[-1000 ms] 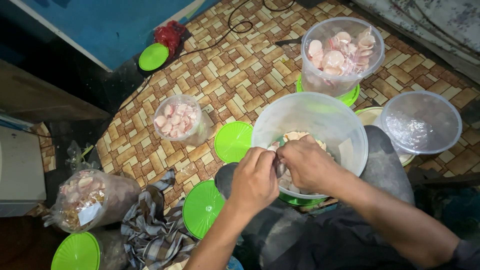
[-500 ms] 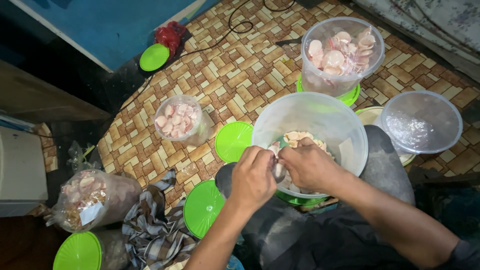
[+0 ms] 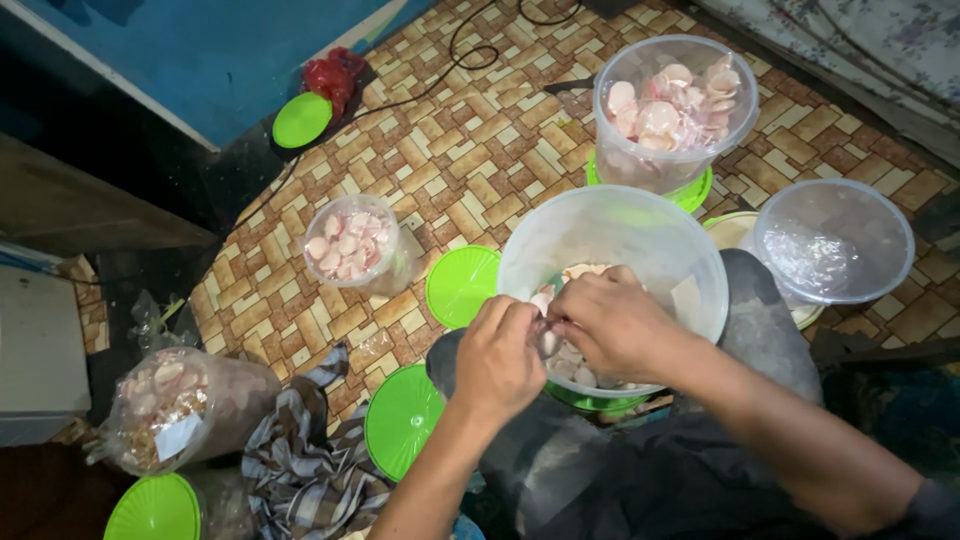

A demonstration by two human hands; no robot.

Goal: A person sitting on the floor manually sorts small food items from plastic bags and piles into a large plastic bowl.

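The floor [image 3: 480, 170] is covered with a mat patterned in brown and cream blocks, and everything is carried on it. Against the mat's near edge a large clear plastic tub [image 3: 612, 240] is set in front of the person's knees, with a layer of pale round crackers [image 3: 580, 372] seen in its bottom. Toward the far edge a tall clear jar [image 3: 672, 110] filled with pinkish crackers is stood on a green lid [image 3: 697, 192]. Near the right edge an empty clear bowl [image 3: 833, 240] is placed, well apart from the tub. A clear bag of crackers [image 3: 180, 405] is laid at the near left corner, just beside a checked cloth [image 3: 300, 460]. A small clear jar [image 3: 352, 245], also filled with pinkish crackers, is stood near the middle of the mat. Four more green lids are seen: one [image 3: 462, 285] touching the tub's left wall, one [image 3: 402, 420] by the cloth, one [image 3: 153, 508] at the near left corner, and one [image 3: 301, 119] at the far left edge beside a red bag [image 3: 335, 75].

Both hands are held over the tub's near rim. The left hand [image 3: 500, 355] is closed, fingertips pinched together on a pale cracker [image 3: 545, 343]. The right hand [image 3: 612, 322] is curled, its fingers meeting the left at the same cracker; how much of the grip falls on it cannot be told.
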